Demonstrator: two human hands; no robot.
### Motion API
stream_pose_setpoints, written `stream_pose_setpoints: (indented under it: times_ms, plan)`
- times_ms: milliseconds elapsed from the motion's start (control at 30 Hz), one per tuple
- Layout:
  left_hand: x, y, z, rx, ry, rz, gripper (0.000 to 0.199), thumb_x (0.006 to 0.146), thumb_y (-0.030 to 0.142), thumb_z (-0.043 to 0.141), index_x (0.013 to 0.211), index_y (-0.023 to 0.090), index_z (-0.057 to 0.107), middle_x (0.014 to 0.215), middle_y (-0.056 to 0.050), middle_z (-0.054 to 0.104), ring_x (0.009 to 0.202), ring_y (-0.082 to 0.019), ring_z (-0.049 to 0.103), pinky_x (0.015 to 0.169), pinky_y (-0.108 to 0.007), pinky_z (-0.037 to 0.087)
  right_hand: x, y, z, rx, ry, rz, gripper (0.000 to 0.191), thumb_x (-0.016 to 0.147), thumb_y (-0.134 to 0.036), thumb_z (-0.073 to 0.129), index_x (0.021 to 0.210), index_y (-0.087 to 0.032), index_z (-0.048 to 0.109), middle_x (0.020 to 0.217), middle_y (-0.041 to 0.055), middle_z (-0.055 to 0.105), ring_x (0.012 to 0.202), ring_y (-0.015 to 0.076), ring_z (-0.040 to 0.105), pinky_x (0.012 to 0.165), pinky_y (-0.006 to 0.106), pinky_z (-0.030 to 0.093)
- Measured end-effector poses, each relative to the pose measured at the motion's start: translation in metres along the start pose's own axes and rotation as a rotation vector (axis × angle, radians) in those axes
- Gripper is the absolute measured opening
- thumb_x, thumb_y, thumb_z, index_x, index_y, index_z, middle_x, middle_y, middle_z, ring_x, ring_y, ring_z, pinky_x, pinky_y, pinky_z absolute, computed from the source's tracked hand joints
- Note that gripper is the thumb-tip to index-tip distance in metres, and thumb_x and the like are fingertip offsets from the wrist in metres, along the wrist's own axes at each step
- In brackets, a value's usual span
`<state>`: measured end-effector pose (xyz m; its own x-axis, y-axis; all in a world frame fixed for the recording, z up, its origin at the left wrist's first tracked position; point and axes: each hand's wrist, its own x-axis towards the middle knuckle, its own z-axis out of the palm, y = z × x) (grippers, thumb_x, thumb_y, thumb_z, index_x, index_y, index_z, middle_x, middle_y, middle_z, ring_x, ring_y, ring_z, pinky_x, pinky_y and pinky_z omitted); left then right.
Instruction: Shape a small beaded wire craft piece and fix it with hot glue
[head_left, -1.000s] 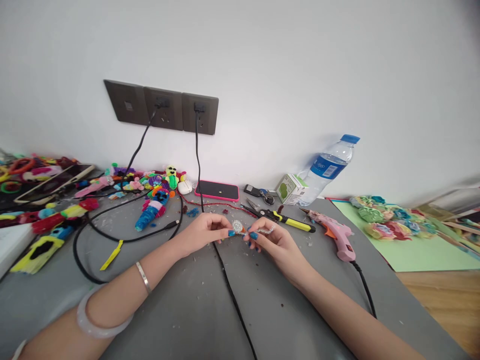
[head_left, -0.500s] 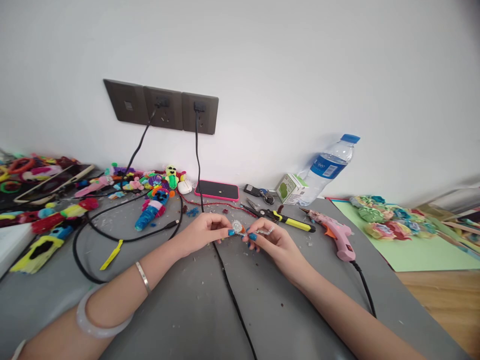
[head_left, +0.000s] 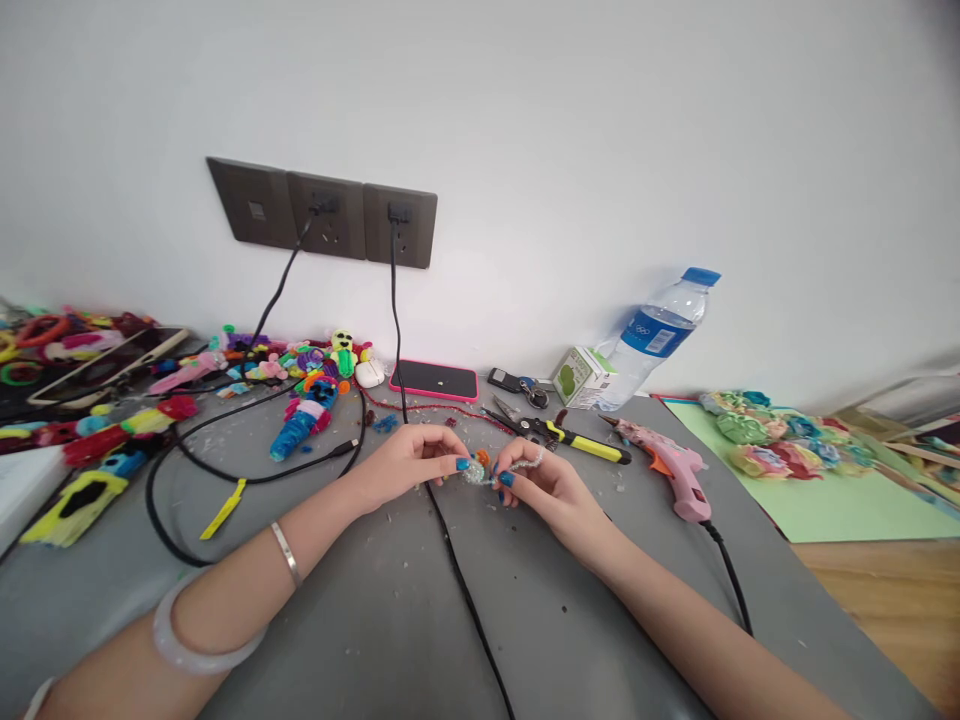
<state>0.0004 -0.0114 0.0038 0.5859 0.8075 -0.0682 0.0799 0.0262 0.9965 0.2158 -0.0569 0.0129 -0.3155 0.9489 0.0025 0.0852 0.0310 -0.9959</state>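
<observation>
Between my hands, just above the grey table [head_left: 360,620], is a small beaded piece [head_left: 475,473], whitish and clear with an orange part at its upper edge. My left hand [head_left: 409,465] pinches its left side between thumb and fingers. On the right, my right hand [head_left: 551,490] has thumb and fingertips closed at the piece's other end, and a strand of clear beads [head_left: 528,461] loops over its fingers. Yellow-and-black pliers [head_left: 592,445] lie just behind my right hand. A black cable [head_left: 457,570] passes beneath my left fingertips.
A pink glue gun [head_left: 675,470], leaning bottle [head_left: 652,340], small carton [head_left: 583,377], keys [head_left: 532,392] and pink-edged phone [head_left: 435,380] line the back and right. Colourful fuzzy figures [head_left: 307,415] and looped cables crowd the left. Crumpled flowers [head_left: 787,435] rest on green paper [head_left: 847,510].
The beaded piece has turned and dropped slightly between my fingers, its orange part now at the top. My right fingers have shifted slightly; my left hand barely moved.
</observation>
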Motion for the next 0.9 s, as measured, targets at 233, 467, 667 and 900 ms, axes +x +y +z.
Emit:
stream_pose_setpoints:
  times_ms: [233, 467, 667, 900]
  plan:
    - [0.0, -0.002, -0.001, 0.029, -0.019, -0.017, 0.026, 0.078, 0.04, 0.07, 0.087, 0.016, 0.069, 0.072, -0.001, 0.06, 0.064, -0.012, 0.053, 0.058, -0.023, 0.041, 0.002, 0.003, -0.005, -0.06, 0.055, -0.055, 0.029, 0.084, -0.049, 0.065, 0.086, -0.021, 0.061, 0.078, 0.0022, 0.058, 0.065, 0.0148, 0.054, 0.062, 0.029, 0.044]
    - [0.0, -0.002, -0.002, 0.02, 0.0, -0.024, 0.019, 0.078, 0.033, 0.07, 0.084, 0.015, 0.069, 0.069, 0.0, 0.059, 0.064, -0.012, 0.052, 0.06, -0.024, 0.039, 0.0, 0.0, -0.004, -0.047, 0.053, -0.06, 0.028, 0.084, -0.048, 0.066, 0.086, -0.021, 0.062, 0.084, 0.0033, 0.06, 0.065, 0.0138, 0.054, 0.063, 0.029, 0.047]
    - [0.002, -0.004, -0.001, -0.042, 0.051, -0.058, 0.02, 0.075, 0.034, 0.073, 0.081, 0.015, 0.068, 0.069, 0.0, 0.06, 0.062, -0.011, 0.051, 0.06, -0.024, 0.04, 0.001, -0.005, -0.007, -0.023, 0.087, -0.095, 0.029, 0.085, -0.048, 0.064, 0.098, -0.023, 0.058, 0.089, 0.0047, 0.062, 0.068, 0.015, 0.054, 0.062, 0.029, 0.047]
    - [0.003, -0.004, 0.0, -0.168, 0.159, -0.07, 0.025, 0.07, 0.036, 0.078, 0.079, 0.015, 0.068, 0.073, 0.0, 0.061, 0.061, -0.009, 0.05, 0.059, -0.024, 0.039, -0.003, -0.03, -0.069, -0.522, 0.458, -0.123, 0.024, 0.085, -0.046, 0.058, 0.091, -0.023, 0.057, 0.079, 0.0037, 0.06, 0.067, 0.0178, 0.053, 0.06, 0.029, 0.041]
